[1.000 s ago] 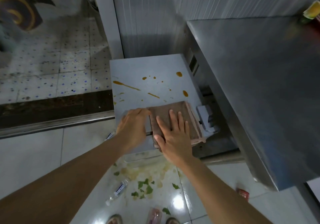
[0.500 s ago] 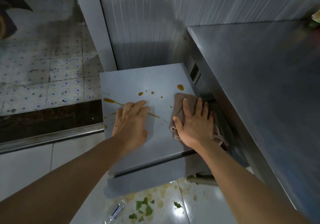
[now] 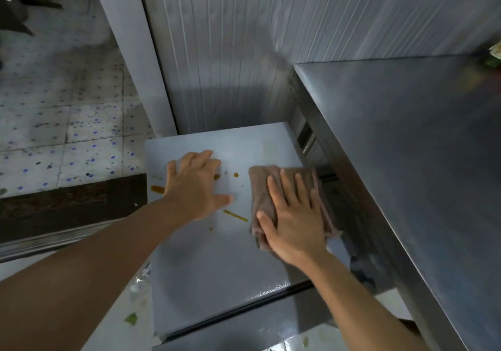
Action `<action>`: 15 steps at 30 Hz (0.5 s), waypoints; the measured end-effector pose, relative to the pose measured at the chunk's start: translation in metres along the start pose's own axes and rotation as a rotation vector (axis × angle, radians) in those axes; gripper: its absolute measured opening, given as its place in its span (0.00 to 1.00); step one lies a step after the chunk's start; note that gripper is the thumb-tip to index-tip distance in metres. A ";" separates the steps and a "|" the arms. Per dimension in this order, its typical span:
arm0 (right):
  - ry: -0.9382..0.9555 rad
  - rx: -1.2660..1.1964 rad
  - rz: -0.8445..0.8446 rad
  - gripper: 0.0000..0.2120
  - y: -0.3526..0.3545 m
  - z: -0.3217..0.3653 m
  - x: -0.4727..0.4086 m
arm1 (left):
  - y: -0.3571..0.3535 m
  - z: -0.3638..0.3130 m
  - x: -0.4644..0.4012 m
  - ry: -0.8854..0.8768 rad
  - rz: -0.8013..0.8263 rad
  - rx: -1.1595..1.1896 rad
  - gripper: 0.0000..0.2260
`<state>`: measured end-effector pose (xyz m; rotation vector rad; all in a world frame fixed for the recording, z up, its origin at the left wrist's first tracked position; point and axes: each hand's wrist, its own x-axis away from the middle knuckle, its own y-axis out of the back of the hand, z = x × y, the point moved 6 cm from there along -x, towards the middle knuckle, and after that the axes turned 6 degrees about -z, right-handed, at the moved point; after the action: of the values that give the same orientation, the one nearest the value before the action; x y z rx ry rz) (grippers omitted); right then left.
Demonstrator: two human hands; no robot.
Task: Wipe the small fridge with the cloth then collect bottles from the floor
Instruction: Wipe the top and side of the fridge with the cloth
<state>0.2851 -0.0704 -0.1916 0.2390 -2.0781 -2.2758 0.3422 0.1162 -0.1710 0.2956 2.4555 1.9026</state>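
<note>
The small grey fridge point(image 3: 217, 269) stands below me, its flat top marked with orange-brown spots and streaks point(image 3: 235, 215). A folded brown cloth point(image 3: 261, 196) lies on the right side of the top. My right hand point(image 3: 291, 223) presses flat on the cloth, fingers spread. My left hand point(image 3: 196, 185) rests flat on the bare top to the left of the cloth, holding nothing. A clear plastic bottle point(image 3: 139, 283) lies on the floor at the fridge's left edge, partly hidden by my left forearm.
A tall steel counter point(image 3: 406, 161) rises close on the right. A ribbed metal wall point(image 3: 244, 52) stands behind the fridge. Green leaf scraps point(image 3: 131, 318) lie on the glossy white floor. A dark threshold point(image 3: 67, 201) and a speckled tiled floor lie to the left.
My view has come closer over the fridge top. My right hand has slid the cloth along the right side, and the spot near the back right is gone. My left hand moved further back.
</note>
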 end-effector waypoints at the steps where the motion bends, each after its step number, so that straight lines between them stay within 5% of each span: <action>1: -0.007 -0.015 0.010 0.35 0.001 0.000 0.009 | 0.003 0.006 -0.005 0.025 -0.030 0.006 0.32; 6: -0.076 0.010 0.016 0.33 -0.002 -0.016 -0.054 | 0.004 0.025 -0.016 0.012 -0.089 -0.018 0.22; 15: -0.073 -0.041 0.052 0.27 -0.025 -0.027 -0.180 | 0.006 0.031 -0.022 -0.087 -0.228 -0.039 0.21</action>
<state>0.4681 -0.0695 -0.2041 0.0999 -2.0432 -2.3271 0.3688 0.1434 -0.1752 0.0894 2.2832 1.8010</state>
